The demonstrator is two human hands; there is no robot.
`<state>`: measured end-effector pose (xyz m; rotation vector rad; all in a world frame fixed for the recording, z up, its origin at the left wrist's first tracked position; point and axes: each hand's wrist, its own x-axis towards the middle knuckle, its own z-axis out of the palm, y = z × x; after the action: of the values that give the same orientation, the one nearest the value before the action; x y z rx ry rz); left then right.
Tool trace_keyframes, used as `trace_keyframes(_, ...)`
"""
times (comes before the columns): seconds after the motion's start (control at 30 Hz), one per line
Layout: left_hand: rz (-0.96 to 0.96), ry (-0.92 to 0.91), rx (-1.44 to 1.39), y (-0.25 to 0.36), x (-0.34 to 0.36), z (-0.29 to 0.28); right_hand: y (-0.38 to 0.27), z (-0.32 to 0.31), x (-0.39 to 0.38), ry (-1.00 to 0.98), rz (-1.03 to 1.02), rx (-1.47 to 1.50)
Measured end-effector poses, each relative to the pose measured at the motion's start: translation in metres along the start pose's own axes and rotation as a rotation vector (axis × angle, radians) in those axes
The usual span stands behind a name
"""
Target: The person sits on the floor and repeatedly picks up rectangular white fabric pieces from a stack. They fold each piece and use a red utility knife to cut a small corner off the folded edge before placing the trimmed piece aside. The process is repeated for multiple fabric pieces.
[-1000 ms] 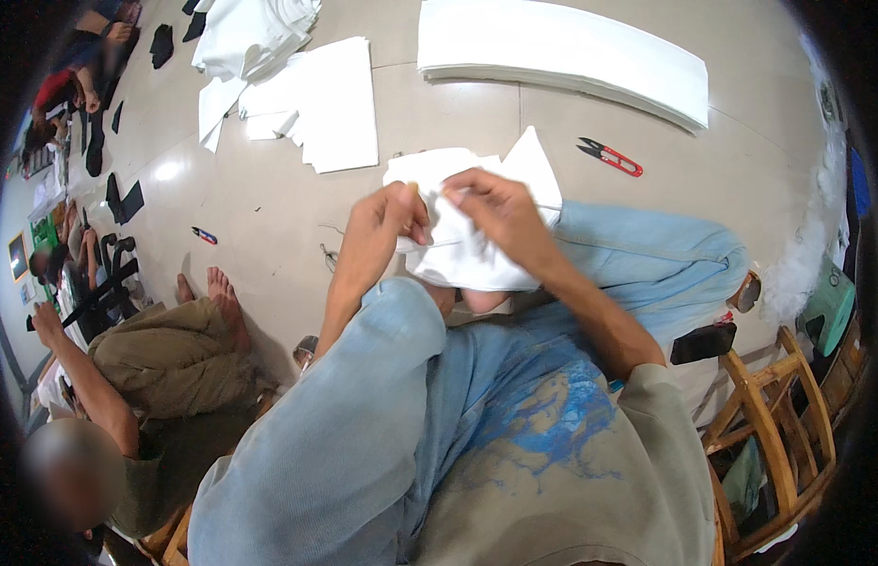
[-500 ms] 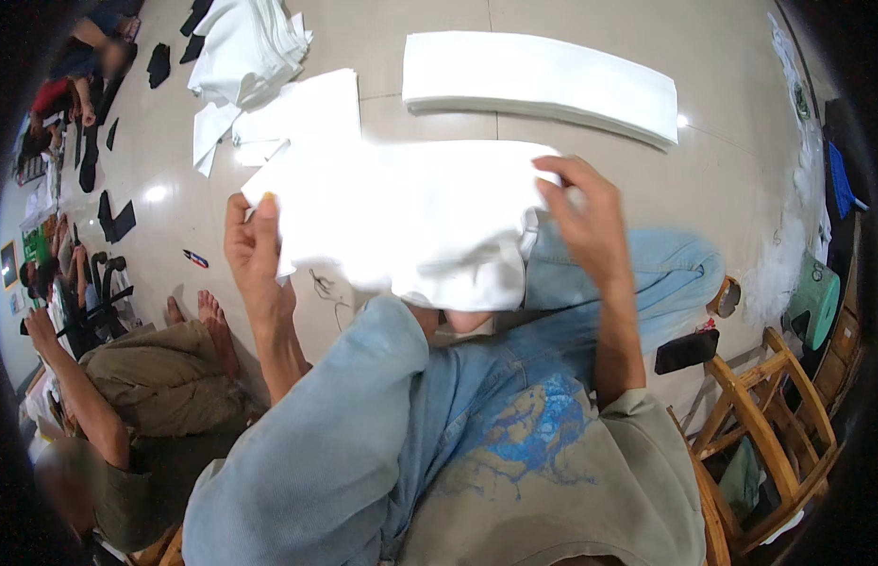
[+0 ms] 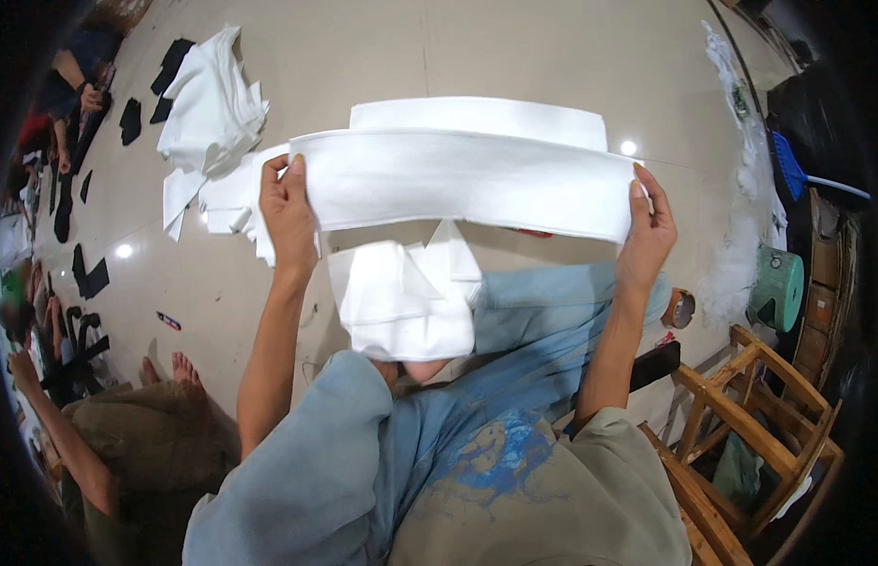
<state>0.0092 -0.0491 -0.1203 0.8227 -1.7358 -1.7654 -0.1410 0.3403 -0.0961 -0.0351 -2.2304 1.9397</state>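
Note:
A long white fabric strip (image 3: 467,179) is stretched nearly level in the air by my two hands. My left hand (image 3: 290,212) pinches its left end, thumb on top, and my right hand (image 3: 647,226) pinches the right end. Below the strip, a crumpled white fabric pile (image 3: 401,302) lies over my bare feet, between my bent knees. A flat stack of white strips (image 3: 476,113) lies on the floor behind the held strip, partly hidden by it. Something small and red (image 3: 533,234), mostly covered, shows under the strip's lower edge.
White fabric pieces (image 3: 203,94) and black pieces (image 3: 94,275) lie left on the floor (image 3: 175,283), near small thread snips (image 3: 168,319). A co-worker (image 3: 118,434) sits at lower left. A wooden stool (image 3: 750,406), green bucket (image 3: 774,288), phone (image 3: 651,363) and blue brush (image 3: 788,165) are at right.
My hands have moved apart, outward and forward from the pile, and the white fabric between them now spans as a long, flat strip. The view has also shifted.

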Motion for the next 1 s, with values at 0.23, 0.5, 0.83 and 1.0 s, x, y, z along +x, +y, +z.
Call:
trace_keyframes(0.23, 0.105, 0.017, 0.329, -0.034, 0.071, 0.074, 0.055, 0.019, 0.093, -0.059, -0.086, -0.18)
trace_keyframes(0.5, 0.151, 0.082, 0.594, -0.077, 0.085, 0.085, 0.109, 0.035, 0.104, -0.129, -0.004, -0.442)
trace_keyframes(0.83, 0.052, -0.032, 0.811, -0.062, 0.072, 0.088, 0.102, 0.035, 0.105, -0.06, -0.313, -0.707)
trace_keyframes(1.0, 0.59, -0.048, 1.039, -0.065, 0.057, 0.095, 0.079, 0.068, 0.091, -0.198, -0.445, -0.633)
